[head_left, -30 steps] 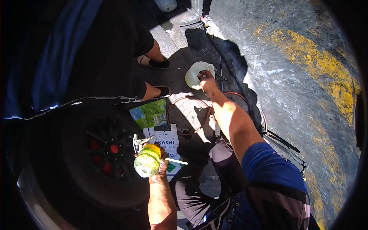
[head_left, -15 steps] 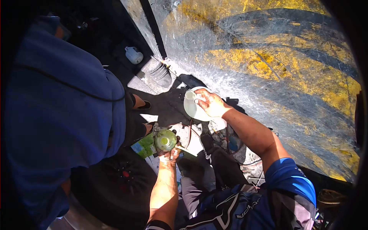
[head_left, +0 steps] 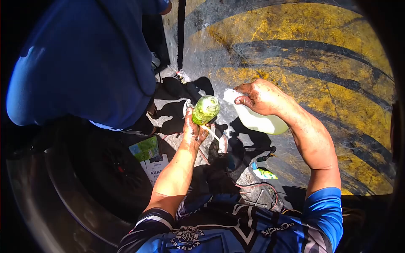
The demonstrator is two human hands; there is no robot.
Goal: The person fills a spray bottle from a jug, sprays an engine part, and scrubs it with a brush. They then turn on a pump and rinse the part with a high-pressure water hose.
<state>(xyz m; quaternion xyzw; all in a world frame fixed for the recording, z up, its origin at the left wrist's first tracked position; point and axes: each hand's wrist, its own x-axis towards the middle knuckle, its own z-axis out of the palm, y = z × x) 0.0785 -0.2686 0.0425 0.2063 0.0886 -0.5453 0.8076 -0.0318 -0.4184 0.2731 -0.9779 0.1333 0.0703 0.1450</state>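
Note:
My left hand (head_left: 195, 130) is wrapped round a clear bottle (head_left: 206, 110) with greenish liquid or residue in it. The bottle leans with its round mouth toward the upper right. A thin pale tube (head_left: 212, 133) sticks out beside my fingers, and a small metal piece shows at the bottle's left side. My right hand (head_left: 258, 98) grips a translucent whitish plastic bottle (head_left: 262, 122) by its neck end. This bottle lies tilted, neck to the upper left, body to the lower right, and pale yellowish inside. A gap separates the two bottles.
A person in a blue top (head_left: 84, 67) stands close on the left. Below is a dark wheel (head_left: 105, 164) with a green-and-white packet (head_left: 145, 149) nearby. Red hoses (head_left: 270, 186) and a yellow-green packet (head_left: 265, 173) lie on the ground. A yellow-and-black painted surface (head_left: 312, 55) fills the right.
My right hand has tipped the whitish bottle from upright to slanting and moved right. My left hand has raised the clear bottle up and right. The person in blue has shifted.

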